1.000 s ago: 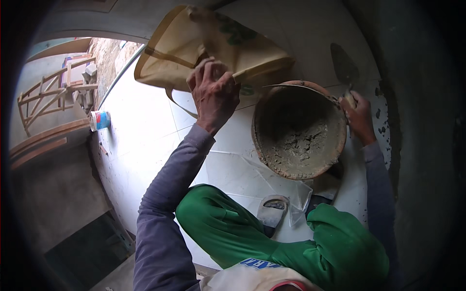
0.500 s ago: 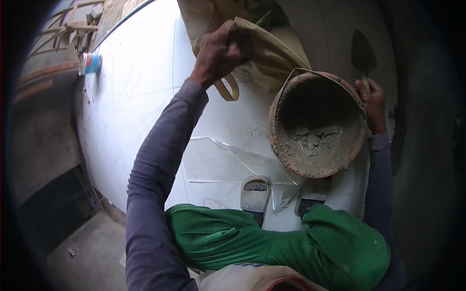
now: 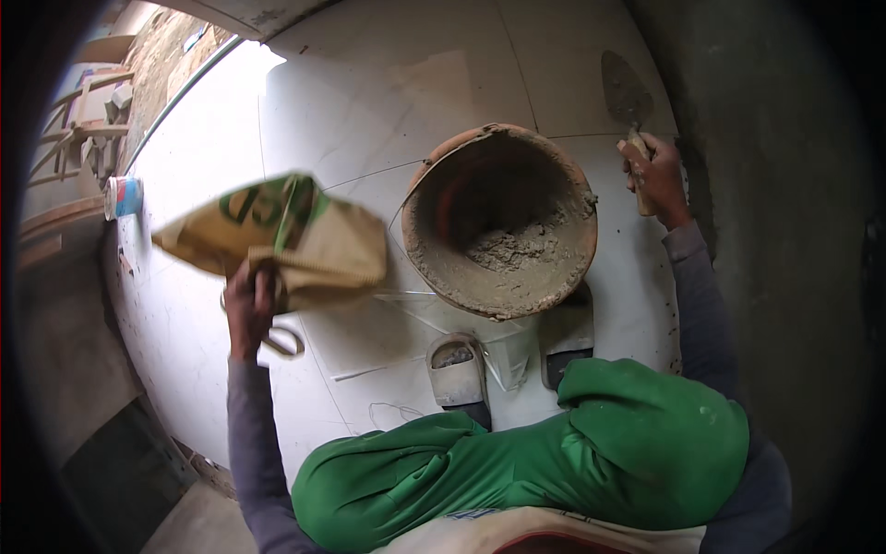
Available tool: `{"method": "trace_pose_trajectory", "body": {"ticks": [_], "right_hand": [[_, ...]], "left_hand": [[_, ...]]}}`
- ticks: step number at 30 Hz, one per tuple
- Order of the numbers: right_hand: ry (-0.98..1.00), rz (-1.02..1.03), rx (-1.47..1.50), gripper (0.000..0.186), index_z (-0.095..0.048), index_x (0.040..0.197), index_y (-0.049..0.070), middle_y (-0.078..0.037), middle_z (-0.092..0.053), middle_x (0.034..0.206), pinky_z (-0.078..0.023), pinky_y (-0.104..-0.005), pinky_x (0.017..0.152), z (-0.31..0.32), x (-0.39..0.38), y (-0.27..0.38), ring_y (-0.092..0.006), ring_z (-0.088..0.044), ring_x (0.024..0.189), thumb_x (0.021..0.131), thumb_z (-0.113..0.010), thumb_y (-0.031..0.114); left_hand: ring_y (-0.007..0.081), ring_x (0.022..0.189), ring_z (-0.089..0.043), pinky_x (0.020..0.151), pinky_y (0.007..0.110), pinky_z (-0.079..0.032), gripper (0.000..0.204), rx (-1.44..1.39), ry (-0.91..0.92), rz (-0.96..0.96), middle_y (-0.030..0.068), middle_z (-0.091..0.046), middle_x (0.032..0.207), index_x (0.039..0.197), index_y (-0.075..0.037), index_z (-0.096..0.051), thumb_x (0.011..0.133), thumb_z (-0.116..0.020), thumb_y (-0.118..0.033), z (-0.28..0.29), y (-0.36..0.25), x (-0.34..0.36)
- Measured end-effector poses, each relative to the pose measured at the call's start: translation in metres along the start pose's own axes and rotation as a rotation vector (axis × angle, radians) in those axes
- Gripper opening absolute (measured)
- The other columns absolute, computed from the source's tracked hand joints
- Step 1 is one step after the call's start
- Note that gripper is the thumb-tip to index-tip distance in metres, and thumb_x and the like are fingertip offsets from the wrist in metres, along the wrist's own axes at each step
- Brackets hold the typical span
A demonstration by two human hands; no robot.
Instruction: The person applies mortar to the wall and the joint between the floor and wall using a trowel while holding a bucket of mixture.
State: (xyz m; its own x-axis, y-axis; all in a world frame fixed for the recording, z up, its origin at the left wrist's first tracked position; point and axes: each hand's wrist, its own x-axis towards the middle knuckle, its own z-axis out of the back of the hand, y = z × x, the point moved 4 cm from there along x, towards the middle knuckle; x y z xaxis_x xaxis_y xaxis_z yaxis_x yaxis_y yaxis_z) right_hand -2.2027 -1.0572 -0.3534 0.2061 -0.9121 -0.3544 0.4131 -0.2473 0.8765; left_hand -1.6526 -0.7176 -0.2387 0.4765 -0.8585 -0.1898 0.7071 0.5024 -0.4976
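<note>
My left hand (image 3: 251, 305) grips the edge of a tan bag (image 3: 341, 242) with green print, held above the white floor at my left; the bag is slightly blurred. In my right hand (image 3: 661, 185) is a trowel (image 3: 629, 92), its wooden handle inside my curled fingers and its pointed, mortar-smeared blade aimed away from me. Between the two hands stands a bucket (image 3: 426, 235) with a thin wire handle, tilted so that I see into it. Wet grey mortar (image 3: 521, 247) coats its inside and lies lumpy on the lower part.
White floor tiles (image 3: 443, 102) spread around the bucket. Clear plastic sheeting (image 3: 508, 355) lies by my sandals (image 3: 458, 371). A small tin (image 3: 124, 198) stands at the far left, near wooden framing (image 3: 78, 138). A dark wall (image 3: 766, 231) rises on the right.
My left hand has swung the bag from beyond the bucket to the left and nearer me. My right hand has raised the trowel clear of the bucket's side. The view has shifted.
</note>
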Motion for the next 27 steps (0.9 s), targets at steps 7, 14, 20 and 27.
{"method": "trace_pose_trajectory", "body": {"ticks": [7, 14, 20, 27], "right_hand": [[-0.034, 0.049, -0.051, 0.033, -0.066, 0.093, 0.003, 0.001, -0.059, 0.073, -0.050, -0.0255, 0.048, 0.001, 0.005, -0.011, -0.0064, -0.057, 0.059, 0.095, -0.080, 0.033], [0.169, 0.106, -0.286, 0.054, -0.064, 0.121, -0.008, -0.013, -0.070, 0.087, -0.059, -0.0401, 0.074, -0.057, 0.048, -0.034, -0.0224, -0.069, 0.072, 0.095, -0.076, 0.037], [-0.073, 0.191, -0.286, 0.034, -0.065, 0.104, -0.003, -0.026, -0.071, 0.086, -0.056, -0.0537, 0.079, -0.043, -0.002, -0.080, -0.0471, -0.071, 0.081, 0.092, -0.069, 0.029], [-0.289, -0.018, -0.460, 0.035, -0.060, 0.113, -0.003, -0.027, -0.073, 0.094, -0.056, -0.0567, 0.079, 0.055, -0.097, -0.129, -0.0503, -0.071, 0.087, 0.093, -0.068, 0.025]], "left_hand": [[0.0244, 0.069, -0.062, 0.067, 0.039, -0.051, 0.023, 0.054, 0.135, 0.176, 0.0164, -0.068, 0.080, 0.110, 0.002, -0.068, 0.108, -0.055, -0.017, 0.016, 0.074, -0.167], [0.0278, 0.070, -0.067, 0.069, 0.042, -0.053, 0.032, 0.216, 0.366, 0.526, 0.0215, -0.072, 0.081, 0.113, 0.005, -0.070, 0.101, -0.068, -0.025, 0.041, 0.069, -0.214], [0.0254, 0.105, -0.069, 0.094, 0.039, -0.052, 0.036, 0.067, 0.057, 0.314, 0.0178, -0.073, 0.119, 0.128, 0.004, -0.068, 0.104, -0.066, -0.022, 0.058, -0.056, -0.117], [0.0286, 0.117, -0.068, 0.105, 0.042, -0.050, 0.056, 0.071, 0.531, 0.129, 0.0225, -0.074, 0.120, 0.134, 0.008, -0.065, 0.109, -0.061, -0.042, -0.083, -0.176, 0.044]]}}
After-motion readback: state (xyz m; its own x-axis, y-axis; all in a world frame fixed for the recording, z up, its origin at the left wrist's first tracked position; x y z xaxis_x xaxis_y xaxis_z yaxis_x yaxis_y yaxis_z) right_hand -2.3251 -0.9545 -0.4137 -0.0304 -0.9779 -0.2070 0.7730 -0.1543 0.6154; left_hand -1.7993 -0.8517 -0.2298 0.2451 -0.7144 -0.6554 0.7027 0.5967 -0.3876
